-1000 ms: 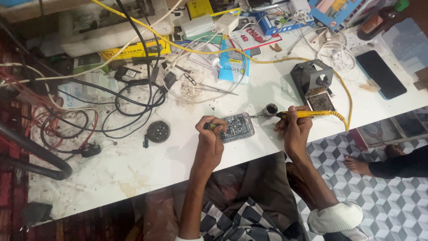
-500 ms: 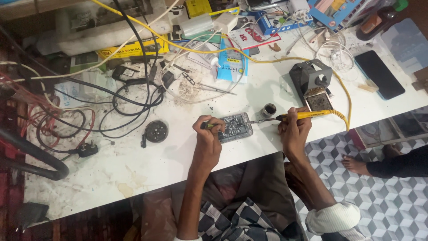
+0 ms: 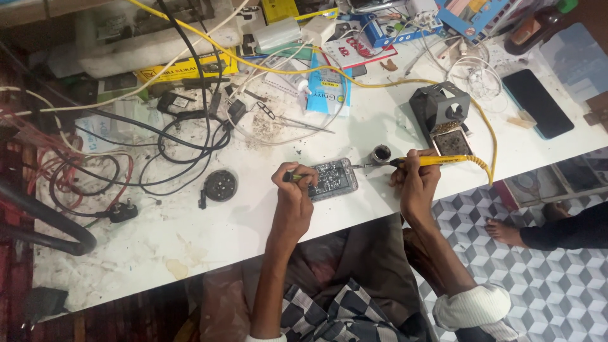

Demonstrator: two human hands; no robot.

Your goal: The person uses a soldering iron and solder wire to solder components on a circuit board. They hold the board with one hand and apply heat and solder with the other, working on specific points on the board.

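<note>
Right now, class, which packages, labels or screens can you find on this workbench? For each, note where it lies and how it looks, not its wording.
Phone: far right of the table, flat black rectangle, screen dark.
Pouch: top centre, light blue and white packet.
Yellow box: upper left among cables, long and flat.
Blue box: top edge, right of centre.
Booklet: beside the blue box, white with red print.

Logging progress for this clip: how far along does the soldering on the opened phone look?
Done: the phone lies opened, its board exposed. In hand: the left hand steadies it with a small tool, and the right hand brings the yellow soldering iron to its edge. Left: the phone is not yet closed; joint quality is too small to judge.
</note>
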